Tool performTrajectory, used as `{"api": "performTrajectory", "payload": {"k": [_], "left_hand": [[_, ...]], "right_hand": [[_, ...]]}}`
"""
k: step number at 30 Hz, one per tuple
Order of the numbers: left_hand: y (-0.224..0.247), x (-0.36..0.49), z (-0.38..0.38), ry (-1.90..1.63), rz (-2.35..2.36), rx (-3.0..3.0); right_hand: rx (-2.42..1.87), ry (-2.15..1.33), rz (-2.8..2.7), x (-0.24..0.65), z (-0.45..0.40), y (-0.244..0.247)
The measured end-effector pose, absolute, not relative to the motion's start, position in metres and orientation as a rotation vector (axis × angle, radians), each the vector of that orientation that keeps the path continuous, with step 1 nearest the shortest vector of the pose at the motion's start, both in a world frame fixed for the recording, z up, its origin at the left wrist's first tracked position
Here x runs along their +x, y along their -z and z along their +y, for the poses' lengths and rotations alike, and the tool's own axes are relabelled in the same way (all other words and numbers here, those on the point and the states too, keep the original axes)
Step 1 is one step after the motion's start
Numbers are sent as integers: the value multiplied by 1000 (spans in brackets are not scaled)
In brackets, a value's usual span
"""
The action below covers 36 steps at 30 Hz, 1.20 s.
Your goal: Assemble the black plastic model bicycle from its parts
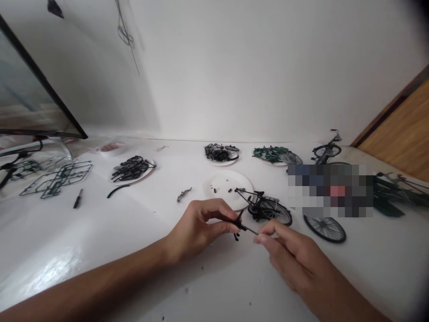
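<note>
My left hand (204,226) pinches a small black plastic bicycle part (238,223) between thumb and fingertips, above the white table. From that part a thin rod (251,230) runs to the right, and my right hand (291,250) is closed on its other end. Whether the rod belongs to the part or is a tool, I cannot tell. Just behind both hands lies a partly built black model bicycle (273,210) with one wheel on it. A loose spoked wheel (325,229) rests beyond my right hand.
A paper plate (214,179) with tiny black pieces lies behind my hands. Further plates hold black parts (130,169), more black parts (219,153) and green parts (271,153). Left are green part frames (60,176), a screwdriver (78,198) and a monitor (30,85). A pixelated patch hides the right.
</note>
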<state>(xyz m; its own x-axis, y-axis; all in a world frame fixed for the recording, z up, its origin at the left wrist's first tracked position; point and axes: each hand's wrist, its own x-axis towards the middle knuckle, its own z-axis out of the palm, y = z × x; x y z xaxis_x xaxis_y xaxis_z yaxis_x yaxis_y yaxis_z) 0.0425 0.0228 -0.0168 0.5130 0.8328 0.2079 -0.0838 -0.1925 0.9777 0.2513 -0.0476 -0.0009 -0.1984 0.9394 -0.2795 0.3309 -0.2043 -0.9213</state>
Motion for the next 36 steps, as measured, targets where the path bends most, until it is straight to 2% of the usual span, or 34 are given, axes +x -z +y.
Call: {"api": "performTrajectory", "payload": {"k": [3,5,7,12,15,17,20,22,23,25,29,31,33,36], "left_hand": [[14,43,22,-958,662,1593],[12,42,22,-956,666,1624],[10,42,23,-956,680,1637],[13,44,23,-953,692,1560],[15,47,16,-943,664,1426],[13,48,10,-975,651,1354],[7,48,4,-1055,663,1484],[5,46,4,-1085,665,1614],[5,46,5,-1085,670,1644],[8,46,9,-1054,686,1611],[15,49,11,-978,701,1393],[16,50,8,-959,675,1307],[14,50,4,-968,644,1274],[8,50,1,-1028,654,1391]], "right_hand": [[-1457,-1880,-1078,245,-52,0],[-1448,-1925,-990,244,-53,1],[-1478,-1785,-1135,245,-51,3],[-1511,-1026,-1826,252,-47,6],[-1452,-944,-1864,252,-50,4],[-1487,-1197,-1656,251,-53,0],[-1480,-1814,-1093,249,-56,-8],[-1439,-2013,-874,249,-55,-11],[-1437,-2007,-887,250,-54,-11],[-1473,-1778,-1164,252,-53,-7],[-1479,-821,-1939,258,-51,4],[-1431,-607,-2075,260,-52,6],[-1442,-738,-2008,260,-53,3],[-1533,-1434,-1504,257,-53,-4]]}}
